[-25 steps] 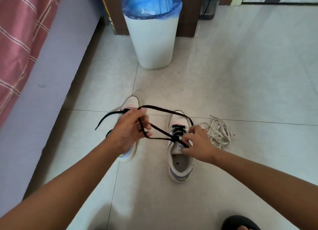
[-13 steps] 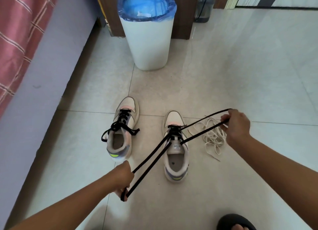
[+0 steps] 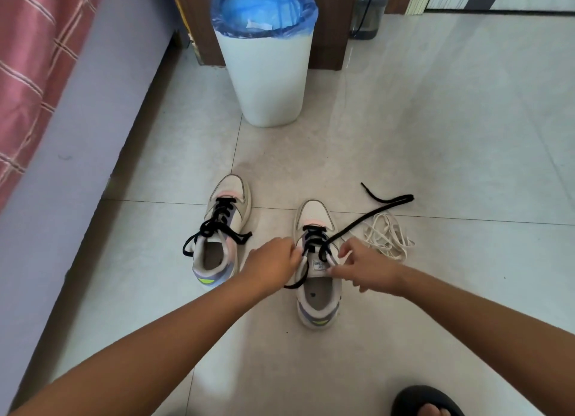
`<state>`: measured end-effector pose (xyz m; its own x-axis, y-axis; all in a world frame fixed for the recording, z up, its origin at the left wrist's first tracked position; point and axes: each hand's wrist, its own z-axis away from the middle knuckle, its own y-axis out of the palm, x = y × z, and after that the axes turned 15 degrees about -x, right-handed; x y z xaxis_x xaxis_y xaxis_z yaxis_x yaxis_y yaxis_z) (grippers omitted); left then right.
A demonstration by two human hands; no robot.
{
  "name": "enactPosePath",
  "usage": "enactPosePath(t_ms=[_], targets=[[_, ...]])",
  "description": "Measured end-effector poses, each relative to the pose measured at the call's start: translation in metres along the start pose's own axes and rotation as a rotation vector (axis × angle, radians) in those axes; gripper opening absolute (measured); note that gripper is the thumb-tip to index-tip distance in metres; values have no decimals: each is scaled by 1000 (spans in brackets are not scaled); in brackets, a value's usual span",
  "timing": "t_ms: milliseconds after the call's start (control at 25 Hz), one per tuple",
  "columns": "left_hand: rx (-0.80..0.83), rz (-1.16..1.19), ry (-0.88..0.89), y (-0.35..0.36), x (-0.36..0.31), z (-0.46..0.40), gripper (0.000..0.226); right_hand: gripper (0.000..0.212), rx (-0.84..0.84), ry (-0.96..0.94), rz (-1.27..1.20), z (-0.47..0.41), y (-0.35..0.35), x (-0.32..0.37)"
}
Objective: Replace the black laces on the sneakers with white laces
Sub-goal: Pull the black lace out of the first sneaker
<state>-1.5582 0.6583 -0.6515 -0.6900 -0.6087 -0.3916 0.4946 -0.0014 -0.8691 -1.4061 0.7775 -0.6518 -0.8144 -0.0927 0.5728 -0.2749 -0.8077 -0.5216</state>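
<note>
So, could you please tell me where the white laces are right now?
In the head view, the white laces lie bundled on the floor tiles just right of the right sneaker, under the black lace.

White waste bin (image 3: 270,82) stands on the tiled floor (image 3: 435,135) at 12 o'clock, lined with a blue plastic bag (image 3: 264,9) folded over its rim; a scrap of paper lies inside. Directly behind it, a brown wooden panel (image 3: 326,42). At 1 o'clock, a clear water jug (image 3: 368,10) against the wall. A grey surface (image 3: 77,129) runs along 9 to 11 o'clock, with red plaid fabric (image 3: 34,51) above it. A black sandal (image 3: 426,401) sits at 5 o'clock.
</note>
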Motion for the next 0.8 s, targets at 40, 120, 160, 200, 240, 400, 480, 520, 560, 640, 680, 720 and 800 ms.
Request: enactPosePath(t_ms=[40,120,160,200,240,400,480,520,560,640,680,720,800], targets=[[45,45,-18,-1,-8,-8,28,32,-33,-58,71,0,6,1],[119,40,0,2,-15,-20,22,28,-139,-159,204,-2,15,3],[128,12,29,3,-16,-25,19,25,-174,-187,241,-3,16,4],[129,-26,60,3,-17,-30,17,23,-193,-205,260,-4,18,4],[132,-61,77,2,-16,-35,16,21,-201,-218,270,-4,19,4],[187,-91,76,-7,-11,-48,18,25,-166,-245,324,-5,21,2],[144,-127,122,-6,-11,-47,19,31,-155,-244,330,-7,20,2],[115,-145,147,-6,-11,-46,20,32,-151,-243,324,-8,19,2],[95,-151,171,-6,-9,-46,21,31,-147,-245,321,-9,19,3],[79,-185,257,-7,-7,-46,22,31,-137,-250,324,-11,19,3],[67,-240,322,-9,-7,-46,22,30,-133,-250,321,-11,19,3],[40,-323,399,-10,-6,-47,21,30,-128,-251,316,-12,19,4],[-71,-523,587,-14,-5,-51,16,30,-116,-253,334,-11,18,5]])
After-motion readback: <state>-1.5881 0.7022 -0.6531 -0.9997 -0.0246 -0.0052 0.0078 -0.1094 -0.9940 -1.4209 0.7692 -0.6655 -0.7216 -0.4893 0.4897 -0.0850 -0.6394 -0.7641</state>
